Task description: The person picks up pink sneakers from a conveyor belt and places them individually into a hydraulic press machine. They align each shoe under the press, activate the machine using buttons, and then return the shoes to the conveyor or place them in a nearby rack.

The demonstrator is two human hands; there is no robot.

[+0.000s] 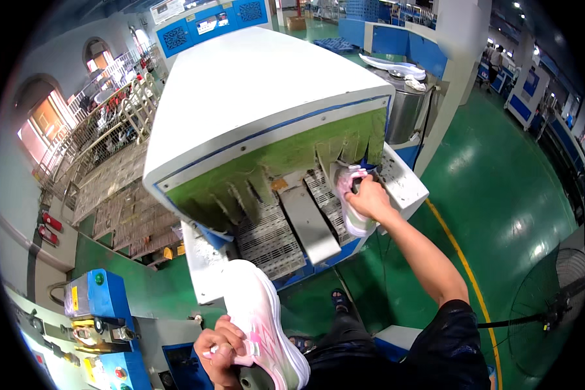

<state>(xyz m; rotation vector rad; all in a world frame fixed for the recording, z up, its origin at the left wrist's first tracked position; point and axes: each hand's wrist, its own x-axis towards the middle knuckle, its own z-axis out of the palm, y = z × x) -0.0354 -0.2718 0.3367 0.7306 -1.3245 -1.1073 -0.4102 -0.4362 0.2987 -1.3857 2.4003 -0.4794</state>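
Observation:
At the bottom centre my left hand [220, 351] is closed on a white and pink sneaker [255, 305], gripping it near the laces and collar. The toe points up and away from me, and a dark form fills the opening. Farther off, my right hand [370, 198] is closed round the collar of a second pink and white sneaker [357, 222]. That one is at the right side of the machine's mouth, under a torn green strip curtain [286, 153], toe toward me. Beneath the curtain lie perforated conveyor slats [270, 237], split by a smooth metal plate [309, 224].
The machine's white hood [266, 78] rises ahead. Behind it at the right, shoe soles [393, 66] lie on a metal drum [406, 107]. A blue machine [107, 302] stands at the lower left, a black fan [556, 305] at the lower right. Racks [110, 169] fill the left side.

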